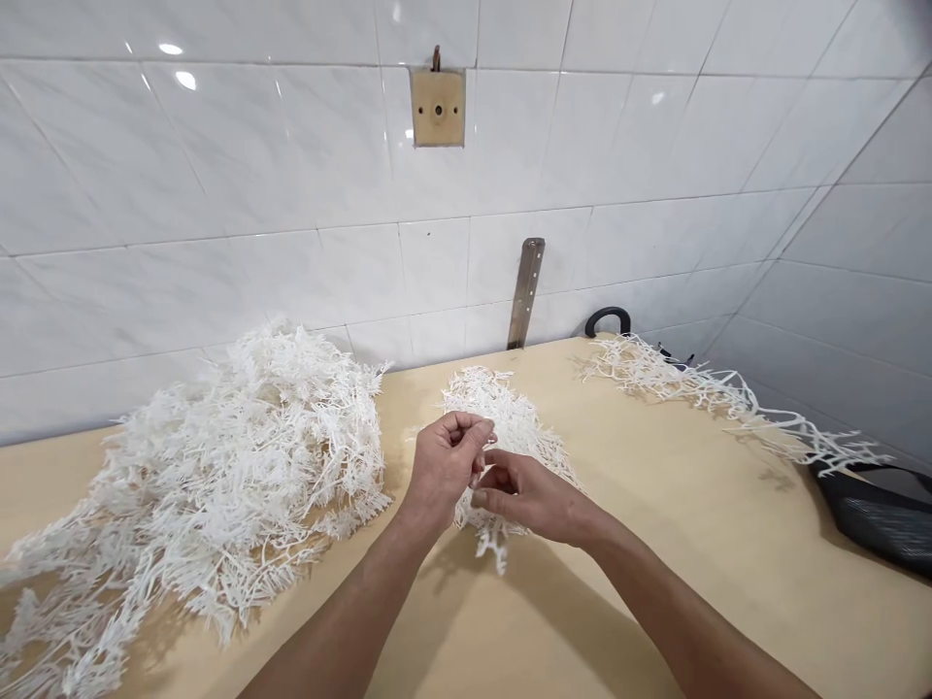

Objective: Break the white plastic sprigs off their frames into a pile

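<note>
My left hand is closed in a pinch, thumb against the fingers, over a small heap of white plastic branches. Close beside it, my right hand has its thumb and fingertips drawn together at the same spot. A white plastic branch with knobbly forked tips shows just below both hands. Fingers hide most of it, and the exact grip points are hard to see. To the left rises a much larger tangled pile of white plastic branches with finely forked ends.
The tan tabletop meets a white tiled wall. Thinner, barer white branches lie in a row at the right. Beyond them are a black curved handle and a black object. A metal strip stands against the wall.
</note>
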The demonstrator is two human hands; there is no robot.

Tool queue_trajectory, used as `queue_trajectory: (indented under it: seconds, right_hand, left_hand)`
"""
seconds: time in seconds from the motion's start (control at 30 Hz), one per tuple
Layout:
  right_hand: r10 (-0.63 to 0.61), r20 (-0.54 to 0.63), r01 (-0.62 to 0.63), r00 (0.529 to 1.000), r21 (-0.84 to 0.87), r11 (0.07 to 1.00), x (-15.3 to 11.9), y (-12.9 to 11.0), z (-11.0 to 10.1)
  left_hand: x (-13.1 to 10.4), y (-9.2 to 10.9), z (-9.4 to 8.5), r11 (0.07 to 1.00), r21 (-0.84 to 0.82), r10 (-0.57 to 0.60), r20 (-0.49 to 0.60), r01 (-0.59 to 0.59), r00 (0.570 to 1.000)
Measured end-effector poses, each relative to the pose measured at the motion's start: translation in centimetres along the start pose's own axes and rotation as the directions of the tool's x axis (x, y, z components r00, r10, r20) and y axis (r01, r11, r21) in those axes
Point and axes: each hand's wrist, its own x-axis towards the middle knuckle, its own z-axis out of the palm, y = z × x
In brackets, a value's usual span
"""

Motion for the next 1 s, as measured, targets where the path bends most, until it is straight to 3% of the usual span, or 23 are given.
queue_trajectory:
  seconds: [0.2,0.43,0.63,0.83,1.0]
  right_hand:
    - [0.016,-0.034,-0.007,0.999,0.255,0.967,1.1,0.9,1.5]
    - [0.104,-0.023,-0.081,0.994,0.465,0.882,1.3,1.5,3.2]
    - [0.144,-0.076,-0.083,0.987,0.527,0.846,1.3,1.3,3.9]
    - [0.186,-0.121,-0.094,0.975,0.536,0.839,1.2,0.9,3.5]
    - [0.215,-0.197,-0.072,0.957,0.554,0.829,0.5,-0.1,2.2]
  left_hand:
    - [-0.1,-0.3,0.0,0.988,0.116,-0.117,0.121,0.103,0.986]
    - [-0.4,-0.2,0.8,0.972,0.236,-0.061,0.183,0.016,0.981]
    - [-0.5,0.2,0.9,0.975,0.212,-0.109,0.21,0.063,0.972]
    - [-0.8,1.3,0.3,0.987,0.16,-0.031,0.237,-0.007,0.971]
    - [-1.2,1.9,-1.7,0.959,0.214,0.152,0.172,-0.188,0.973]
